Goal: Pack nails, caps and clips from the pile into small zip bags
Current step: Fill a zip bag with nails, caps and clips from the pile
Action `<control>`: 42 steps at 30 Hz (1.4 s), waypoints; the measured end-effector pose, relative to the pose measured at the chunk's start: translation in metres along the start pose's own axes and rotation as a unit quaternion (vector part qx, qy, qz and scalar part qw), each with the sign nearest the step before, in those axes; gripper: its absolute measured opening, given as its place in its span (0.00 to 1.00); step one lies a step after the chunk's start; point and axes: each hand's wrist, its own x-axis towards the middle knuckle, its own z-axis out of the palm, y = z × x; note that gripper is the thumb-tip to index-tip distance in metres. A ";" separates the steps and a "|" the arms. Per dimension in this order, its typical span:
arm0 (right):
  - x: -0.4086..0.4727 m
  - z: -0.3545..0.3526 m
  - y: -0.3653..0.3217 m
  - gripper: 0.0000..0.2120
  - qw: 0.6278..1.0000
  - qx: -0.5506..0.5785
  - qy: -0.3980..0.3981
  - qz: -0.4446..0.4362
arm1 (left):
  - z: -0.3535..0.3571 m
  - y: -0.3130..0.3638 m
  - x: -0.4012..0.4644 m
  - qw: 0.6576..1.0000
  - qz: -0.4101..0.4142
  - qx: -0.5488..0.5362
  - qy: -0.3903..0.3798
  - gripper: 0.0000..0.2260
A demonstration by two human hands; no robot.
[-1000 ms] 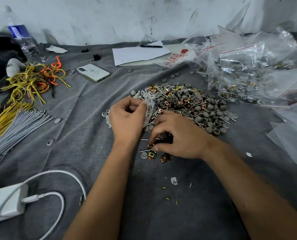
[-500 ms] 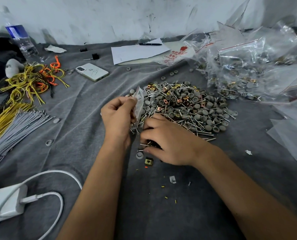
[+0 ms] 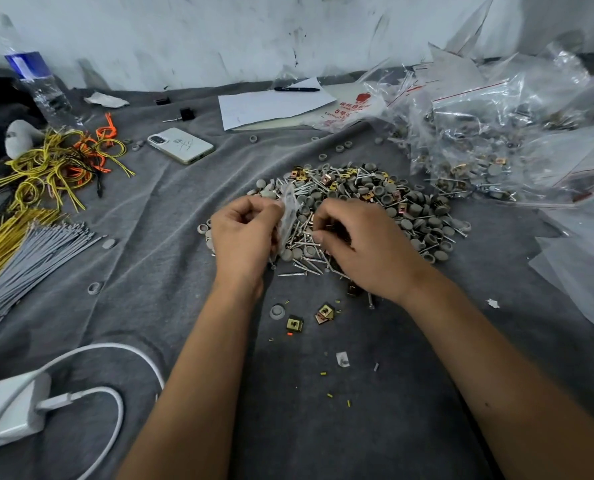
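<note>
- Left hand [image 3: 243,233] pinched a small bag [image 3: 287,211] at the pile's [image 3: 375,202] near-left edge.
- Right hand [image 3: 361,244], fingers curled, gathered nails from the pile.
- Filled bags [image 3: 479,140] lay right of the pile; much remained unpacked.

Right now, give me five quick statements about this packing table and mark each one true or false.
1. The left hand holds a small clear zip bag. True.
2. The phone lies right of the pile. False: it lies to the left, farther back.
3. A pen rests on the white paper. True.
4. The right hand rests on the charger. False: it is at the pile's near edge, fingers curled.
5. The filled bags are piled at the left. False: at the right.
</note>
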 end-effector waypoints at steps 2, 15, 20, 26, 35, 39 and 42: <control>0.001 -0.002 0.005 0.01 1.000 -0.017 0.019 0.013 | 0.003 -0.001 -0.002 0.999 0.027 0.040 -0.010 0.07; 0.002 -0.005 0.011 0.03 0.993 -0.096 0.067 -0.018 | 0.008 -0.004 -0.011 0.964 0.135 0.215 -0.076 0.08; 0.001 -0.006 0.009 0.04 0.992 -0.089 0.088 -0.028 | 0.011 -0.002 -0.018 0.930 0.199 0.286 -0.115 0.05; 0.002 -0.003 0.004 0.07 0.987 -0.012 0.158 -0.012 | 0.014 -0.002 -0.020 0.937 0.181 0.277 -0.114 0.08; 0.003 -0.008 0.009 0.05 0.971 0.027 0.233 0.042 | 0.012 0.001 -0.013 0.985 0.074 0.152 -0.035 0.10; 0.003 -0.006 0.010 0.06 0.977 0.022 0.208 0.046 | 0.011 0.000 -0.008 0.997 0.017 0.078 0.013 0.06; 0.003 -0.002 0.007 0.08 0.985 -0.011 0.173 -0.003 | 0.011 0.000 -0.008 0.997 0.015 0.069 0.006 0.06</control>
